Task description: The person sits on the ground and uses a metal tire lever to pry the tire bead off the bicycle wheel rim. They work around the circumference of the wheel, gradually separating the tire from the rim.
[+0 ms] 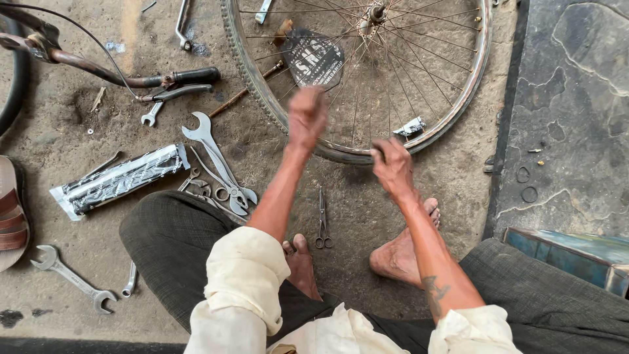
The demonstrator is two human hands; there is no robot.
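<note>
Concrete floor (393,216) — one wheel (357,72), two hands (308,115), four wrenches (213,157).

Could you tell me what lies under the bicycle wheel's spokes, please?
Through the bicycle wheel spokes: dusty ground, a dark printed card and a shiny wrapper scrap. The left hand covers part of the rim.

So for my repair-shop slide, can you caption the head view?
Seated barefoot, a person sets the left hand and right hand to a bicycle wheel, spanners alongside.
</note>
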